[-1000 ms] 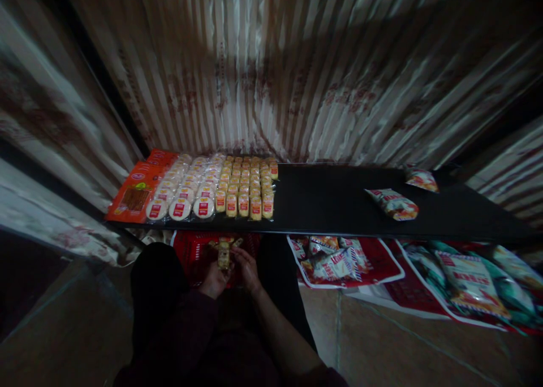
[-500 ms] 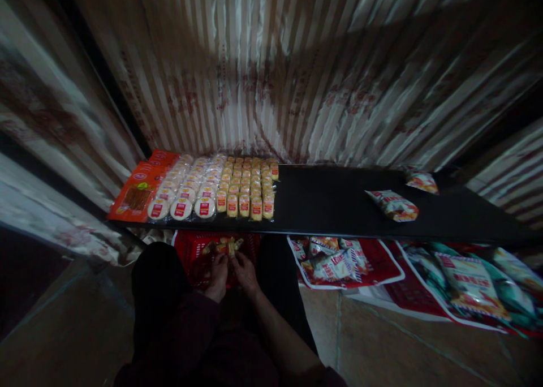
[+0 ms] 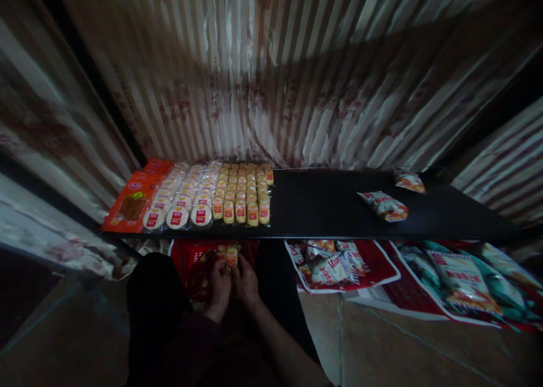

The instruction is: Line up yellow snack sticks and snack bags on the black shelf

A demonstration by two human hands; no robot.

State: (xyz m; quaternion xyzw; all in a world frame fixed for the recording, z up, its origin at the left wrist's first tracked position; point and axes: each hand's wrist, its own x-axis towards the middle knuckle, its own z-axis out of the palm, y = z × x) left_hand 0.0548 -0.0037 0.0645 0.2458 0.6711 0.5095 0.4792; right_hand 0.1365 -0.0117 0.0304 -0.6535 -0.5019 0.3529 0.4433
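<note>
Between my knees, my left hand [image 3: 220, 282] and my right hand [image 3: 246, 281] pinch a small yellow wrapped snack [image 3: 231, 257] from its two sides, its red-and-yellow label facing up. Below it is a red basket [image 3: 186, 252], where a few more yellow packets show dimly. On the black shelf [image 3: 314, 203] just beyond, matching yellow packets [image 3: 240, 210] stand in several rows. To their left are rows of round white wrapped snacks [image 3: 177, 216], then flat orange packs [image 3: 132, 203] at the left end.
Two puffy snack bags, one nearer [image 3: 386, 207] and one farther [image 3: 409, 181], lie on the shelf's right part. Under its front edge, a red basket [image 3: 379, 262] holds several bags; another basket [image 3: 445, 313] at right holds more. A striped curtain [image 3: 254, 93] hangs behind; my knees flank the left basket.
My hands have turned the yellow snack so that it stands upright with its label showing. The view has shifted slightly, and the shelf goods look unchanged.
</note>
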